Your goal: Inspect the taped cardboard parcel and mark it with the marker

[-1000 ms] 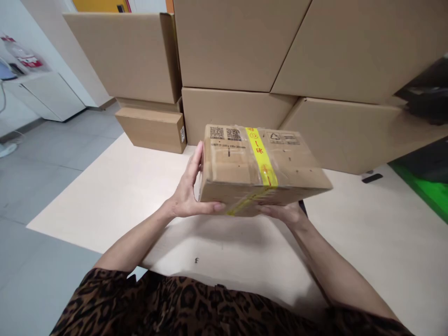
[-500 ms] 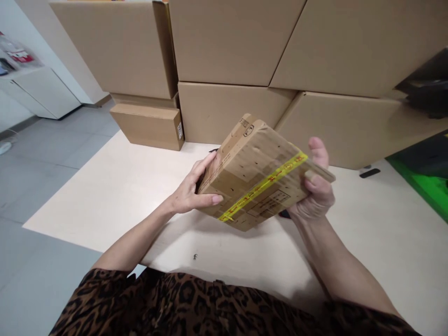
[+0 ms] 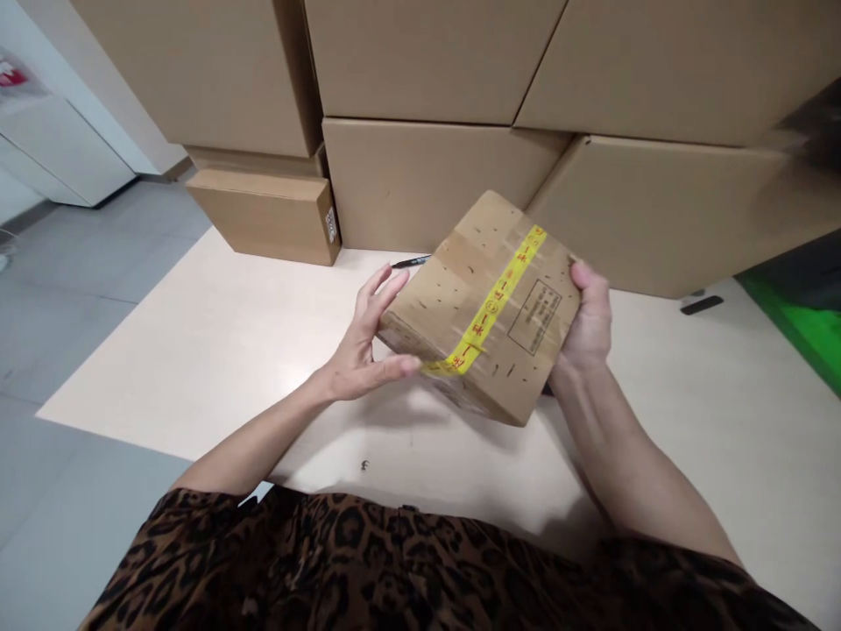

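I hold a small cardboard parcel [image 3: 483, 302] above a pale table [image 3: 216, 350]. A strip of yellow tape with red print runs across its upper face, next to a printed rectangular mark. My left hand [image 3: 363, 342] cups its left corner, thumb pressed under the near edge and fingers spread along the side. My right hand [image 3: 587, 324] grips the right edge, thumb on top. The parcel is tilted, its near corner pointing down toward me.
Large cardboard boxes [image 3: 434, 180] are stacked along the table's far side, with a flat smaller box [image 3: 266, 215] at the left. A black pen [image 3: 411, 261] lies behind the parcel. A dark small object [image 3: 701, 304] lies at right, near a green surface [image 3: 805, 329].
The parcel has been turned over and rotated in my hands; the QR-code face is gone and a face with the printed rectangle is up. My right hand moved from beneath to the right edge.
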`<state>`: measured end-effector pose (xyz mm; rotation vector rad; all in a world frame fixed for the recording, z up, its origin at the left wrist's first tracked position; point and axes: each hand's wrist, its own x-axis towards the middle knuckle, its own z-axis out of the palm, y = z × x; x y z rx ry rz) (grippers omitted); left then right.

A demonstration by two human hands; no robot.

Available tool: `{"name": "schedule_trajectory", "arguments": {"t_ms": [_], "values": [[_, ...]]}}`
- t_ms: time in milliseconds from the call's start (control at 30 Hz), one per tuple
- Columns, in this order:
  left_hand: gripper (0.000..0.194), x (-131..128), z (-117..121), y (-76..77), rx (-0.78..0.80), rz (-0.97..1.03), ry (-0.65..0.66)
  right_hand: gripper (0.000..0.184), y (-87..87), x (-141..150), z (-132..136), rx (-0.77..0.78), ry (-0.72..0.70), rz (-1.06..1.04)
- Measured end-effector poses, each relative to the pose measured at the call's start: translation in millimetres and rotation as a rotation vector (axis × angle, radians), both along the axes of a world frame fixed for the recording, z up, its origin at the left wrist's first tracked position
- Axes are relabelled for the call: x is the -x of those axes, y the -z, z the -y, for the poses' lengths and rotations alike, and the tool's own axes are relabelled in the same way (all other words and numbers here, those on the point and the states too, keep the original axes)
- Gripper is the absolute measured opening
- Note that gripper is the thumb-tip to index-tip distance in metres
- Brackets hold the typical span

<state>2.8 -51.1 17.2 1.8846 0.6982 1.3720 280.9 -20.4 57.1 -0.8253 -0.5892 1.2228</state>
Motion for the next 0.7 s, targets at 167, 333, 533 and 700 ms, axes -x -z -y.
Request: {"name": "schedule_trajectory", "arguments": {"t_ms": [167, 333, 533, 700], "values": [[0.058, -4, -2, -6.3, 0.246, 0.189, -0.092, 0.035, 13.6, -3, -5, 0.086, -0.050, 0.105], [0.066, 0, -14, -16.5, 0.486, 0.403, -0.214, 0.040, 16.3, -2, 2, -0.105, -0.061, 0.287], [0.055, 2, -21, -17.9, 0.809, 0.481, -0.220, 0.086, 19.3, -13, 9, -0.408, -0.163, 0.564], [0.038, 6, -16, -10.8, 1.053, 0.467, -0.155, 0.139, 18.0, -19, 7, -0.801, -0.231, 0.705]]}}
